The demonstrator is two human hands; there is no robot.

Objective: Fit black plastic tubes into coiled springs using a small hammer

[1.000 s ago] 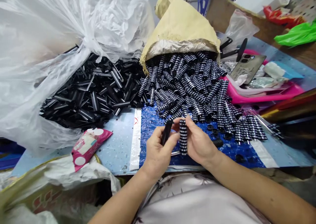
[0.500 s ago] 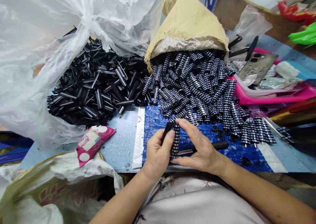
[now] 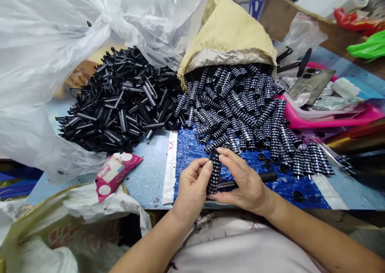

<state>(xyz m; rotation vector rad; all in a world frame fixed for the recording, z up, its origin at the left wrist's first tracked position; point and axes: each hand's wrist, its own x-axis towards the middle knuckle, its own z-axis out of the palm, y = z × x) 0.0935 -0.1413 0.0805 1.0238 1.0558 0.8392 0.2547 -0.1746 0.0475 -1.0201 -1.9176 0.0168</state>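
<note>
My left hand (image 3: 191, 189) and my right hand (image 3: 245, 183) meet at the table's front edge, both closed on one black tube with white squares (image 3: 214, 176), held upright between them. No plain black stick shows apart from that tube. Behind the hands lies a heap of patterned tubes (image 3: 240, 104) spilling from a tan paper sack (image 3: 230, 32). To the left, a pile of plain black sticks (image 3: 120, 100) lies on a clear plastic bag (image 3: 60, 44).
A pink packet (image 3: 116, 172) lies at the front left. A pink tray (image 3: 331, 118) with a phone (image 3: 311, 84) stands at the right. Small black caps (image 3: 278, 166) dot the blue sheet (image 3: 192, 148). A cardboard box (image 3: 288, 18) stands behind.
The plain black stick in my left hand has come together with the patterned tube; it is now out of sight. Both hands have closed round the one tube.
</note>
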